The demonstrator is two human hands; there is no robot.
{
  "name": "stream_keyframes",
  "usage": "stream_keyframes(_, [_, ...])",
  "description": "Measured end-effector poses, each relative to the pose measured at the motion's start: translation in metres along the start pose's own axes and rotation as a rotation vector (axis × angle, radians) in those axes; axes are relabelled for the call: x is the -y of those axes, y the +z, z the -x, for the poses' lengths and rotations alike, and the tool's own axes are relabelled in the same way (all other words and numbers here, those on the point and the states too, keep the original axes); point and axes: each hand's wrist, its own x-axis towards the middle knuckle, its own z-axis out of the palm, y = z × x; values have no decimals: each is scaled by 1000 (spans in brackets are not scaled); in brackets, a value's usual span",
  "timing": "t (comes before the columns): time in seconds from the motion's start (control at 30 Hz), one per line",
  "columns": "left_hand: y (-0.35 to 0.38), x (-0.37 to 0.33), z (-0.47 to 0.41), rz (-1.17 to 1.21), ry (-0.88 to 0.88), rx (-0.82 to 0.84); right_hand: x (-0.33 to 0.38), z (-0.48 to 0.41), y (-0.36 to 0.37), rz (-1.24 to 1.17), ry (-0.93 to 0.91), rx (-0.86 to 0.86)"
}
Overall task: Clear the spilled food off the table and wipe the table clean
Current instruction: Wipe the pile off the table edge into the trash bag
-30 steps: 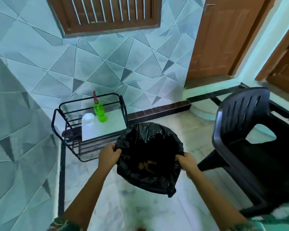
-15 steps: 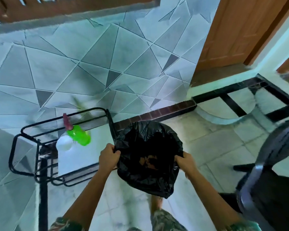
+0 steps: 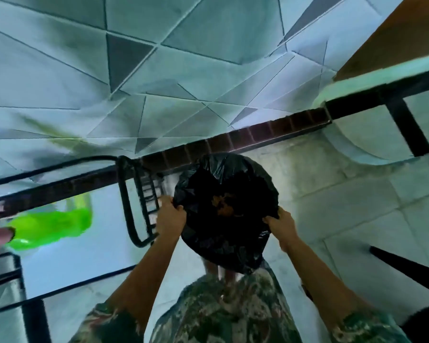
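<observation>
A black trash bag [image 3: 243, 241] hangs open between my two hands, just above the floor near the wall. My left hand [image 3: 170, 217] grips the bag's rim on its left side. My right hand [image 3: 281, 225] grips the rim on the right. Some brown food scraps [image 3: 223, 203] show inside at the bottom of the bag. The table is a small black wire-frame stand with a white top [image 3: 104, 229], to the left of the bag. A bright green spray bottle [image 3: 52, 225] stands on it, blurred.
A tiled wall [image 3: 183, 70] with a dark brick skirting [image 3: 258, 134] runs behind the bag. A black chair leg [image 3: 406, 266] juts in at the right. A wooden door [image 3: 394, 45] is at the upper right. Marble floor [image 3: 344, 206] lies to the right.
The view has tilted down and moved closer to the wall and the stand. The bag stays held by both hands; the chair has slid mostly out of view.
</observation>
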Motion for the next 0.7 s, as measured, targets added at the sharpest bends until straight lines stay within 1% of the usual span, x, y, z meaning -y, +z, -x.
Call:
stream_keyframes(0.1, [43, 12, -69, 28, -53, -8, -13, -75, 33, 6, 37, 59])
stream_keyframes(0.2, [88, 37, -135, 55, -115, -61, -31, -152, 72, 17, 47, 110])
stream_keyframes(0.3, [119, 61, -178, 64, -165, -103, -47, -203, 103, 30, 54, 141])
stream_keyframes(0.47, [145, 94, -213, 57, -190, -149, -68, -245, 132, 53, 64, 198])
stream_keyframes(0.7, [155, 116, -227, 100, -210, -177, -76, -257, 146, 59, 45, 246])
